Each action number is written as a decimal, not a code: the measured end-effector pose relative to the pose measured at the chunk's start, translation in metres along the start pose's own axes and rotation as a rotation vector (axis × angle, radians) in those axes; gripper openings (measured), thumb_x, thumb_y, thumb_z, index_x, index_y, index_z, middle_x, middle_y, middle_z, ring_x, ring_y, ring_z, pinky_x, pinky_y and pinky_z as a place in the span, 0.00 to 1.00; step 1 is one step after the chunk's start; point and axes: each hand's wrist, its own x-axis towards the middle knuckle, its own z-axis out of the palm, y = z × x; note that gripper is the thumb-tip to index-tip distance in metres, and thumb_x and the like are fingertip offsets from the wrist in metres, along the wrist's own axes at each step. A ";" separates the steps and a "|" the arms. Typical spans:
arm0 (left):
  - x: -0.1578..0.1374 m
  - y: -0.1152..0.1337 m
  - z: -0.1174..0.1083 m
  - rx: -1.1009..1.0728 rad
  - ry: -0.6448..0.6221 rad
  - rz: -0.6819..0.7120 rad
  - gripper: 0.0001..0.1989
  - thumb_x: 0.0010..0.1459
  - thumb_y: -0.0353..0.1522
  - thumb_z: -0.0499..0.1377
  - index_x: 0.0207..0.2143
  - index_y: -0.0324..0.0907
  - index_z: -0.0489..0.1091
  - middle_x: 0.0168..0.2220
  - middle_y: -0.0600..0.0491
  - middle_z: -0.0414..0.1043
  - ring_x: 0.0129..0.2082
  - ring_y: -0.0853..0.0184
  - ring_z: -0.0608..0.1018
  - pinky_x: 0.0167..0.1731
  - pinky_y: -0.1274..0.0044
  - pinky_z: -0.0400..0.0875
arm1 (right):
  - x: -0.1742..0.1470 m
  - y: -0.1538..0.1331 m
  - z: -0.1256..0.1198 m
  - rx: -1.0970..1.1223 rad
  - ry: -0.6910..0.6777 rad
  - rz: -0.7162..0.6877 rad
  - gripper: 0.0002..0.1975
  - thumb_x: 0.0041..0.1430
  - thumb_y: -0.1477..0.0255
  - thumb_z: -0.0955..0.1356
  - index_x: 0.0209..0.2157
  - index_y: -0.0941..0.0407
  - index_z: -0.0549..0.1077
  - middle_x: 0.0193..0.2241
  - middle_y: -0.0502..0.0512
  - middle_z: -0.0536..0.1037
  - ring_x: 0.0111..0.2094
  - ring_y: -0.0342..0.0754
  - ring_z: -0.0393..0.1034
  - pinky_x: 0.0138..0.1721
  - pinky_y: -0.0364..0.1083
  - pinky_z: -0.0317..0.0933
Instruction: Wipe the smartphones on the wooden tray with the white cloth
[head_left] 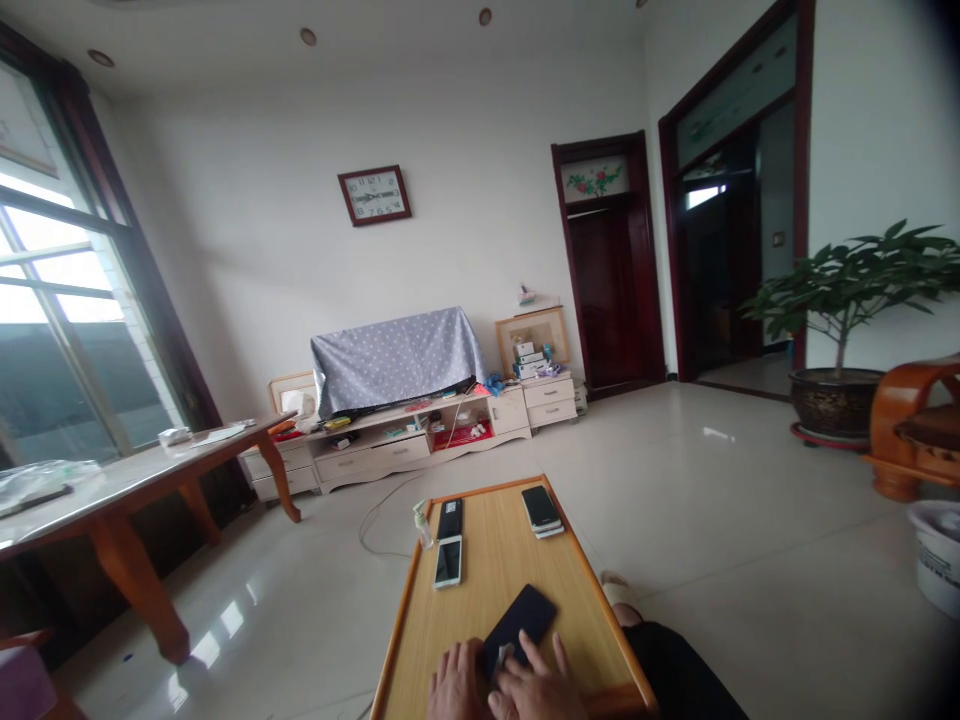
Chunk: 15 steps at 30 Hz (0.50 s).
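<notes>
A dark smartphone (534,606) lies at a slant near the front of a small wooden table (499,540). My left hand (456,682) rests at its lower left edge, fingers bent and close together, gripping that side. Over the phone's lower part, my right hand (541,692) pinches a small whitish wipe (504,655) against the surface, with some of its fingers spread. Farther up the table on the left are a white phone (448,562), a black phone-like item (450,518) and a clear pump bottle (423,524). A dark-screened phone (540,507) lies on a white item at the right.
A raised rim (600,590) edges the small table. A long table (135,490) stands at left, a low cabinet (375,460) along the far wall. To the right are a potted plant (836,405), a wooden armchair (904,430) and a white bucket (937,560).
</notes>
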 end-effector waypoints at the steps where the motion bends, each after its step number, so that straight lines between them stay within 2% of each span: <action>1: 0.000 0.000 0.000 -0.002 0.002 0.000 0.30 0.50 0.40 0.56 0.57 0.50 0.65 0.58 0.51 0.69 0.59 0.58 0.67 0.56 0.71 0.60 | 0.000 0.002 -0.003 -0.005 0.015 0.015 0.19 0.69 0.57 0.57 0.54 0.36 0.73 0.59 0.45 0.73 0.67 0.64 0.53 0.64 0.73 0.38; 4: 0.000 0.000 0.002 -0.008 0.014 0.008 0.31 0.49 0.45 0.57 0.57 0.48 0.66 0.58 0.50 0.69 0.60 0.56 0.67 0.56 0.71 0.59 | 0.002 0.016 -0.024 -0.062 0.100 0.140 0.24 0.71 0.57 0.52 0.55 0.38 0.73 0.59 0.46 0.72 0.68 0.65 0.50 0.63 0.76 0.33; 8: 0.001 -0.001 0.004 -0.018 0.048 0.013 0.33 0.48 0.44 0.58 0.57 0.47 0.66 0.58 0.49 0.69 0.60 0.56 0.67 0.57 0.71 0.59 | 0.006 0.032 -0.046 -0.156 0.162 0.264 0.26 0.71 0.56 0.51 0.57 0.43 0.72 0.61 0.49 0.70 0.69 0.66 0.46 0.64 0.75 0.30; 11: 0.001 -0.001 0.003 -0.013 0.032 0.013 0.32 0.48 0.44 0.58 0.57 0.48 0.66 0.58 0.50 0.69 0.60 0.56 0.67 0.56 0.71 0.59 | 0.007 0.021 -0.035 -0.140 0.150 0.250 0.26 0.71 0.57 0.51 0.57 0.42 0.73 0.62 0.50 0.69 0.69 0.66 0.47 0.64 0.75 0.31; 15: -0.001 -0.001 -0.001 0.017 -0.015 0.015 0.29 0.52 0.38 0.55 0.58 0.50 0.63 0.59 0.53 0.68 0.60 0.60 0.67 0.57 0.72 0.59 | 0.004 -0.007 -0.005 -0.010 0.006 0.072 0.20 0.69 0.57 0.56 0.54 0.37 0.74 0.60 0.47 0.72 0.67 0.65 0.51 0.64 0.75 0.33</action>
